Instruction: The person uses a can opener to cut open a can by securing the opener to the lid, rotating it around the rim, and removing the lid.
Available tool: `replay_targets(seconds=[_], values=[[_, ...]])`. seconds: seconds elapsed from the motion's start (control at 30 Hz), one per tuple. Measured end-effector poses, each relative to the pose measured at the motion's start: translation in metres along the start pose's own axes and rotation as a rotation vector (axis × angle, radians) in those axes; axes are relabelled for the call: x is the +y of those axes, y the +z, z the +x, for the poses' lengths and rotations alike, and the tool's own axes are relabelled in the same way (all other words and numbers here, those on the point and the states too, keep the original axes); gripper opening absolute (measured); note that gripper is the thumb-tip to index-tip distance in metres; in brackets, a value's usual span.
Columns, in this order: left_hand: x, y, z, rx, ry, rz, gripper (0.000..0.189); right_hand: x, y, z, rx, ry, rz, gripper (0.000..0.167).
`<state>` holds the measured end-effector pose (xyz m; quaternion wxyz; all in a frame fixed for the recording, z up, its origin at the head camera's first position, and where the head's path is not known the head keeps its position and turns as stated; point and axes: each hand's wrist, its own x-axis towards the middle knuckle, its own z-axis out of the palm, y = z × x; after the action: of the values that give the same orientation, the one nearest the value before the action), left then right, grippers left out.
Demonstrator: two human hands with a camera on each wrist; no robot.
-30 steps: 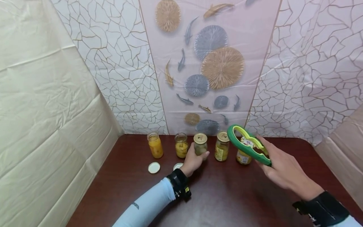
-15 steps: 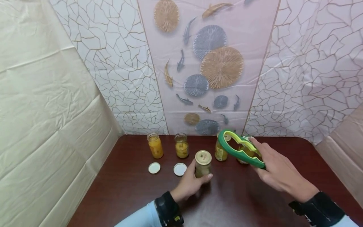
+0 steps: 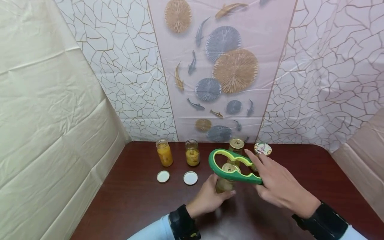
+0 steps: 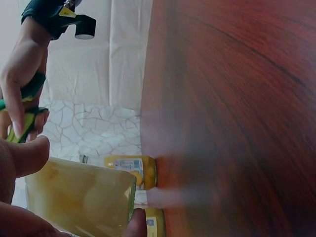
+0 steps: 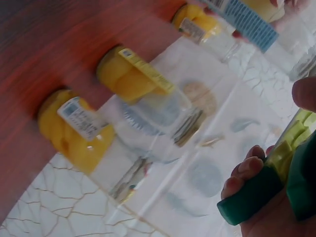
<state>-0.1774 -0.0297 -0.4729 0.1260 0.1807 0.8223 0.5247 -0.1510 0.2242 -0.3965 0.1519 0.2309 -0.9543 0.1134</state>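
L hand (image 3: 207,197) grips capped jar (image 3: 224,186), in front of other jars (image 3: 192,156). R hand (image 3: 280,183) holds opener (image 3: 240,177); loop overlaps jar top in head view, contact unclear. 2 loose lids (image 3: 190,178) on table (image 3: 135,206), L of jar.

At lower center of the head view, a green opener (image 3: 243,178) masks part of a held gold-lidded jar (image 3: 224,186), and the right hand (image 3: 282,183) hides most of a white-lidded jar (image 3: 263,148). Label print (image 5: 81,118) blurs in the right wrist view.
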Motion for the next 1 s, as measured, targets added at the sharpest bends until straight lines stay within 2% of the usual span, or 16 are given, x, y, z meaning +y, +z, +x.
replay_targets(seconds=[0.1, 0.23, 0.4, 0.67, 0.87, 1.0], values=[[0.004, 0.003, -0.001, -0.013, 0.028, -0.034, 0.069, -0.006, 0.002, 0.002, 0.022, -0.031, -0.027, 0.099], [0.007, 0.007, 0.000, -0.031, 0.081, -0.084, 0.062, -0.011, 0.004, 0.003, 0.048, -0.062, -0.068, 0.093], [0.009, 0.009, 0.002, -0.026, 0.099, -0.107, 0.060, -0.016, 0.003, 0.002, 0.089, -0.085, -0.135, 0.084], [0.005, 0.007, 0.003, -0.031, 0.093, -0.131, 0.058, -0.019, 0.001, 0.002, 0.063, -0.081, -0.179, 0.070], [0.003, 0.006, 0.001, -0.047, 0.063, -0.172, 0.059, -0.021, 0.004, 0.002, 0.045, -0.076, -0.177, 0.062], [0.001, 0.005, 0.000, -0.075, 0.052, -0.179, 0.060, -0.021, 0.005, 0.000, 0.067, -0.069, -0.166, 0.052]])
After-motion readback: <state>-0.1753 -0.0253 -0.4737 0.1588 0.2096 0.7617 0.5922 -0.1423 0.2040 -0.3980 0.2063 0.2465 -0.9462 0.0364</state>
